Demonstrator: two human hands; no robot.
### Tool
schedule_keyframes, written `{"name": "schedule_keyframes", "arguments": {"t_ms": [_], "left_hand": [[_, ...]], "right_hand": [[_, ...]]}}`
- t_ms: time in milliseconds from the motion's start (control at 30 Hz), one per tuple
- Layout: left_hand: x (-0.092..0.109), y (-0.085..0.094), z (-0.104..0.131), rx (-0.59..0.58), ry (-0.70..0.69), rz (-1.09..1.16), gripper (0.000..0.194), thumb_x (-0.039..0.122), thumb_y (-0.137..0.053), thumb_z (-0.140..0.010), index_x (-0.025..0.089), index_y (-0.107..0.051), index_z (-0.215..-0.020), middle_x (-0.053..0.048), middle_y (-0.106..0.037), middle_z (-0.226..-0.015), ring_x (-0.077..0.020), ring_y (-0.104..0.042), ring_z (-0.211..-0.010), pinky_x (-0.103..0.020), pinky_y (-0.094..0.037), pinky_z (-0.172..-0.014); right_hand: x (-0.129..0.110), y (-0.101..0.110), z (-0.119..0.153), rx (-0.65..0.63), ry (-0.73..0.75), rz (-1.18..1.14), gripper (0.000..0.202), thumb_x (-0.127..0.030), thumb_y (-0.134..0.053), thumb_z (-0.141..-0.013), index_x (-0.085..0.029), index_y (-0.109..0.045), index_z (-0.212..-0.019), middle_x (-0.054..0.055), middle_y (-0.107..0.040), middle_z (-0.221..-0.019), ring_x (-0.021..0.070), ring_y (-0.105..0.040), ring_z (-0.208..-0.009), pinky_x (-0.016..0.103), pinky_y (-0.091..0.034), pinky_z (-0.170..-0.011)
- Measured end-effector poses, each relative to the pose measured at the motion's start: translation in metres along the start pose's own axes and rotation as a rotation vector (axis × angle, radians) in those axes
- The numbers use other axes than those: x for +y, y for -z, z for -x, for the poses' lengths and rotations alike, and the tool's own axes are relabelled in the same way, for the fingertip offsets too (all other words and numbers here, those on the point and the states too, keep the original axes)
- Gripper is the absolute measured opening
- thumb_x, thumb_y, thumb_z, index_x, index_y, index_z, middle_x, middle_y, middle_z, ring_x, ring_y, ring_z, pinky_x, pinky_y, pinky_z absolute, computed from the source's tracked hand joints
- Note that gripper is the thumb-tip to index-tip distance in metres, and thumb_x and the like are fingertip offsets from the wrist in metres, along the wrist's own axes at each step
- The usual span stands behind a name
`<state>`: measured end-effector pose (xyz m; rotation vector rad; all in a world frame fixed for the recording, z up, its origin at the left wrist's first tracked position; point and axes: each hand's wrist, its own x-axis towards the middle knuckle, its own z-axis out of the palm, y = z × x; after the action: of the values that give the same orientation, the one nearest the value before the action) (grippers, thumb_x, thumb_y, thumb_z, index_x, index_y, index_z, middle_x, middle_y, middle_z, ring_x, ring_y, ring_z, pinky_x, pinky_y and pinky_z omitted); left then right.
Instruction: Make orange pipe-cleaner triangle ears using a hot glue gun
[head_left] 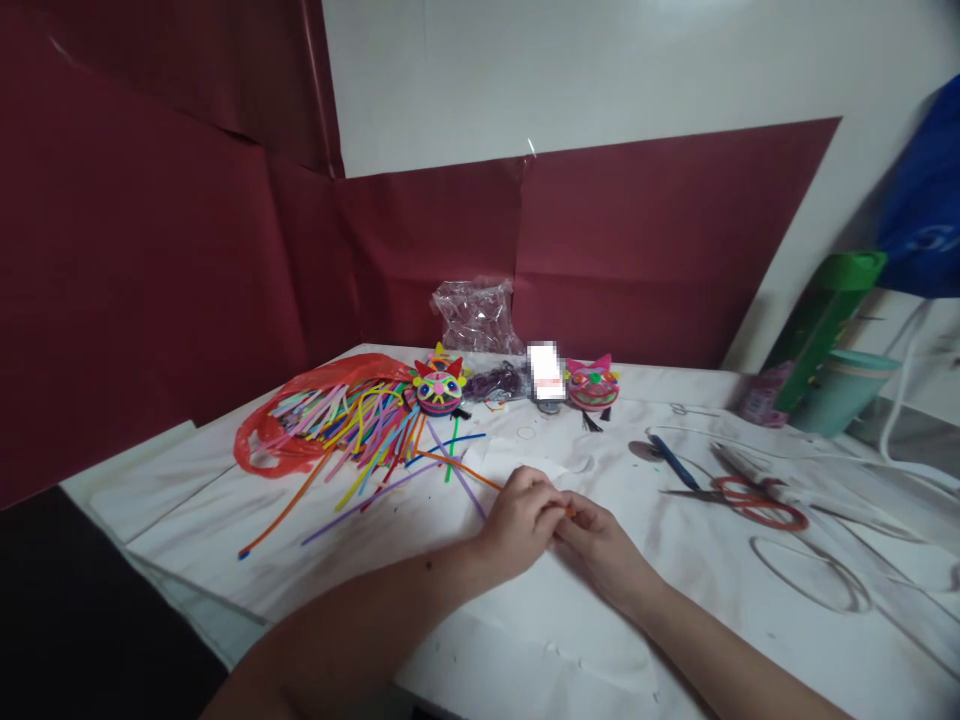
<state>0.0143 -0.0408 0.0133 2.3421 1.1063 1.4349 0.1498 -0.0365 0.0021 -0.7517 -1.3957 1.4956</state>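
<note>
My left hand (525, 515) is closed, its fingers curled and pinched around an orange pipe cleaner (469, 471). A length of that pipe cleaner runs out leftward from under the left hand. Against it, fingertips meeting, is my right hand (596, 545), also pinched shut. A small orange bit shows between the right thumb and finger; the rest is hidden by the fingers. Both hands are above a white sheet of paper (547, 620). Left of them lie a purple pipe cleaner (466, 485) and a green pipe cleaner (452, 452).
A red plastic bag (255, 440) holds many coloured pipe cleaners (360, 420). Behind are two decorated animal heads, one red-eared (439, 388), one pink (592, 384), and a blurred upright screen (545, 372). On the right lie orange-handled scissors (765, 505), a blue pen-like tool (675, 462) and cords.
</note>
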Motion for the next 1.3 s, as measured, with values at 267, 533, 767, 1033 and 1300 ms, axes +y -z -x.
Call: {"name": "schedule_keyframes", "arguments": {"t_ms": [267, 533, 767, 1033, 1300], "left_hand": [[-0.012, 0.005, 0.003, -0.043, 0.041, -0.099, 0.011, 0.014, -0.049, -0.083, 0.018, -0.059, -0.083, -0.004, -0.064, -0.078, -0.0174, -0.057, -0.079, -0.032, -0.045, -0.075], [-0.016, 0.013, -0.002, -0.011, 0.019, -0.161, 0.015, 0.014, -0.047, -0.082, 0.019, -0.060, -0.075, -0.002, -0.062, -0.068, -0.0158, -0.056, -0.068, -0.027, -0.043, -0.063], [-0.007, 0.011, 0.000, -0.064, 0.085, -0.143, 0.017, 0.016, -0.048, -0.081, 0.020, -0.059, -0.070, 0.000, -0.063, -0.064, -0.0134, -0.057, -0.062, -0.025, -0.043, -0.060], [-0.015, 0.011, 0.000, -0.080, 0.075, -0.171, 0.016, 0.020, -0.045, -0.084, 0.019, -0.060, -0.078, -0.002, -0.062, -0.069, -0.0150, -0.058, -0.067, -0.026, -0.044, -0.063], [-0.008, 0.012, 0.000, -0.108, 0.082, -0.156, 0.016, 0.017, -0.046, -0.082, 0.019, -0.060, -0.074, -0.001, -0.062, -0.066, -0.0145, -0.057, -0.065, -0.025, -0.043, -0.062]], "right_hand": [[-0.002, 0.003, -0.001, 0.173, -0.003, 0.033, 0.026, -0.040, -0.068, -0.070, -0.015, -0.066, -0.078, 0.002, -0.060, -0.065, 0.0144, -0.052, -0.063, 0.028, -0.043, -0.064], [-0.010, -0.001, -0.007, 0.205, -0.023, -0.181, 0.022, -0.034, -0.075, -0.063, -0.017, -0.066, -0.074, -0.002, -0.059, -0.057, 0.0098, -0.051, -0.051, 0.025, -0.040, -0.055], [-0.003, 0.002, -0.007, 0.140, -0.004, -0.237, 0.021, -0.033, -0.074, -0.064, -0.016, -0.066, -0.073, -0.002, -0.060, -0.055, 0.0093, -0.052, -0.050, 0.025, -0.042, -0.055], [-0.011, 0.007, -0.009, 0.231, 0.042, -0.170, 0.021, -0.035, -0.072, -0.067, -0.016, -0.064, -0.069, -0.004, -0.057, -0.055, 0.0084, -0.048, -0.052, 0.024, -0.039, -0.058], [-0.010, 0.004, -0.005, 0.199, 0.035, -0.070, 0.025, -0.040, -0.071, -0.067, -0.017, -0.064, -0.074, -0.004, -0.055, -0.055, 0.0095, -0.048, -0.053, 0.026, -0.039, -0.060]]}}
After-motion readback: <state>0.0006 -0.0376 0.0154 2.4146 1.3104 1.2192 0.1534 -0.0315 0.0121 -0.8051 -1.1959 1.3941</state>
